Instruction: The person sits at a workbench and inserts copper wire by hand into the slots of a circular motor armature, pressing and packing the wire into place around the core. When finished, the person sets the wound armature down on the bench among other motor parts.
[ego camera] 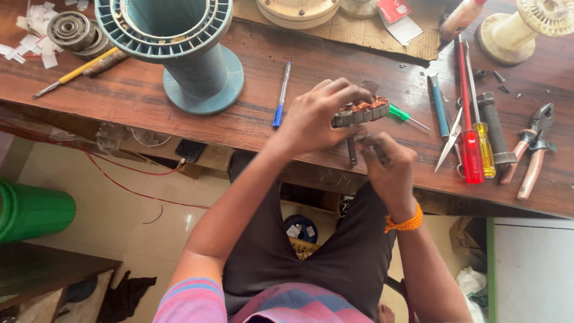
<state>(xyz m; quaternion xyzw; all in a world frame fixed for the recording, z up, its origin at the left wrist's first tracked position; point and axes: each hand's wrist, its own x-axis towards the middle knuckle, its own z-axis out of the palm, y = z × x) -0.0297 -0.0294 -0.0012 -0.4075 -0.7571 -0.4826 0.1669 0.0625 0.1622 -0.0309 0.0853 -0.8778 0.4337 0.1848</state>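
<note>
The left hand holds a round grey metal ring with shiny copper wire wound on top, and its grip is closed around the ring's left side. The ring looks flat and ridged on its edge, and the wire on it is orange-brown and bumpy. It sits just above the front edge of the long brown wooden table, which looks worn and scratched. The right hand is just under the ring, and its grip is clenched on a thin dark metal tool that points down. An orange thread band goes around the right wrist. To the left stands a big blue-green plastic spool with ribs on its rim. A thin blue and silver pen lies near the left hand. To the right lie a red-handled screwdriver, a yellow-handled screwdriver, silver scissors and pliers with brown grips, all well apart from the hands.
</note>
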